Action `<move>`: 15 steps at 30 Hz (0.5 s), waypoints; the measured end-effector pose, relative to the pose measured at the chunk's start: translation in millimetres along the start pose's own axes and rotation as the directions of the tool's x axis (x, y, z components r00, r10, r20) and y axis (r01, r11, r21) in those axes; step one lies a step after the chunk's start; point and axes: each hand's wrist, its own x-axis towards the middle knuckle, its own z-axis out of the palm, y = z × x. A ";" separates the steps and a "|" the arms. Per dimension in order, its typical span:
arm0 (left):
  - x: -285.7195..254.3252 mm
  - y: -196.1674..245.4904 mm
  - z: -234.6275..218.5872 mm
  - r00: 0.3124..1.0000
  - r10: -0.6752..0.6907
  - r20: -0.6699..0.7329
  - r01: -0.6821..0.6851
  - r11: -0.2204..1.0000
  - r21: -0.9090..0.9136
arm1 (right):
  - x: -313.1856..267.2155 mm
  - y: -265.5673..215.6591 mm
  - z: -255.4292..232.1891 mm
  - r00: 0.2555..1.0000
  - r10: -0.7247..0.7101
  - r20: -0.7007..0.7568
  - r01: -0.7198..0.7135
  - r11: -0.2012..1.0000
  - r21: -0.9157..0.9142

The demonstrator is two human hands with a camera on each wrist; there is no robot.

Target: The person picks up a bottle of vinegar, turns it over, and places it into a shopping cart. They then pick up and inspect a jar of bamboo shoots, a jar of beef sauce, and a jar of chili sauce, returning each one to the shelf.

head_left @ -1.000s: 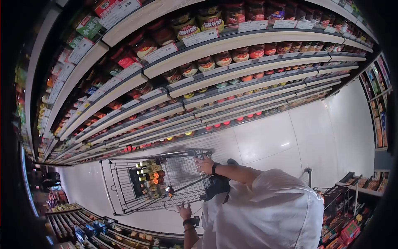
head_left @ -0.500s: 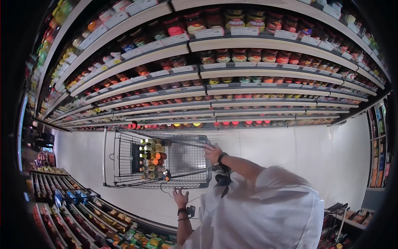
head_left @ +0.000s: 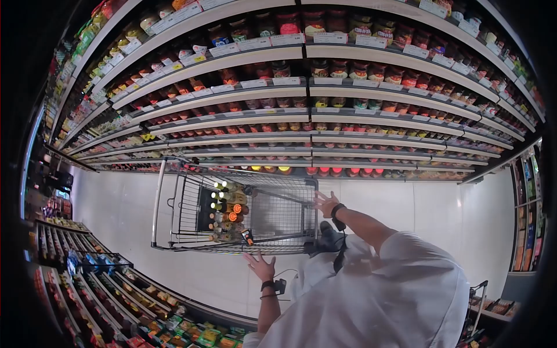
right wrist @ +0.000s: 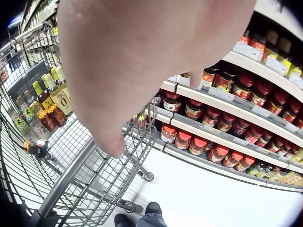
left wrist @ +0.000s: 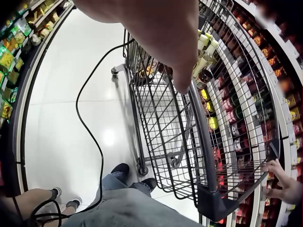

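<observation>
A wire shopping cart (head_left: 284,229) stands in the aisle with several bottles (head_left: 223,211) grouped at its far end. Among them are yellow-capped bottles (right wrist: 57,94) and orange-topped brown bottles (right wrist: 53,118). A small black-and-orange item (head_left: 248,236) lies beside them. My left hand (head_left: 261,267), fingers spread, is next to the cart's near side rail; its thumb overlaps the rail in the left wrist view. My right hand (head_left: 326,204) has its fingers extended at the cart's rear corner, with fingertips right at the rim in the left wrist view. Neither hand grips anything visible.
Long shelves (head_left: 371,93) of jars run along the far side of the aisle. Lower racks (head_left: 116,284) with packaged goods border the near left. Pale floor tiles (head_left: 116,197) extend between them. A black cable (left wrist: 87,127) hangs by my left side, and another person's legs (left wrist: 28,201) show behind.
The head view has swung so the shelves now run level. The cart first turned level too, then shifted right in view. Both hands stay close to the cart, fingers spread.
</observation>
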 end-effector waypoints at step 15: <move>-44.1 32.3 25.5 0.982 0.161 0.095 -0.150 0.982 -0.115 | -44.4 22.8 51.3 0.979 0.171 0.108 -0.175 0.984 0.030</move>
